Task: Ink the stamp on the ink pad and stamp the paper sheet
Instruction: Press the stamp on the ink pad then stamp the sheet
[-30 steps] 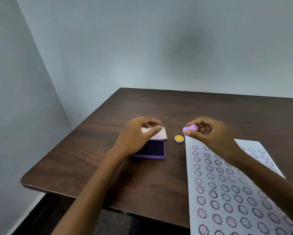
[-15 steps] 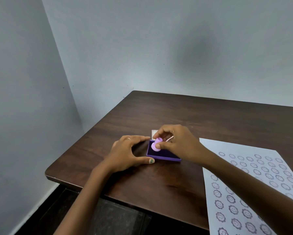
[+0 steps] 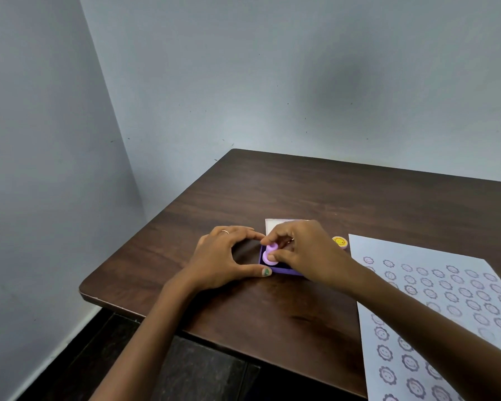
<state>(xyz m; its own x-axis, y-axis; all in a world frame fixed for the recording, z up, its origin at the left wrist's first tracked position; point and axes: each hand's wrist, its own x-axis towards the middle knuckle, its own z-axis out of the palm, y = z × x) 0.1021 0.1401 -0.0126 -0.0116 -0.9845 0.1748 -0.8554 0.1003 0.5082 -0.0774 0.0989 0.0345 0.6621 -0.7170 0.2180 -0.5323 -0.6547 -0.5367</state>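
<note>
A small pink stamp (image 3: 269,251) stands on the purple ink pad (image 3: 284,270), pinched by the fingers of my right hand (image 3: 304,250). The pad's white lid (image 3: 270,225) lies open behind it, mostly hidden by that hand. My left hand (image 3: 224,257) curves around the pad's left side, thumb and forefinger touching its edges. The white paper sheet (image 3: 446,299), covered with rows of round face stamps, lies to the right under my right forearm.
A yellow smiley stamp cap (image 3: 339,242) sits between the pad and the sheet's top corner. The dark wooden table (image 3: 301,192) stands in a corner of grey walls. Its left and front edges are close to my left hand.
My right hand carried the stamp from above the sheet's top leftwards onto the ink pad. My left hand shifted from the lid to the pad's left side. The camera turned left.
</note>
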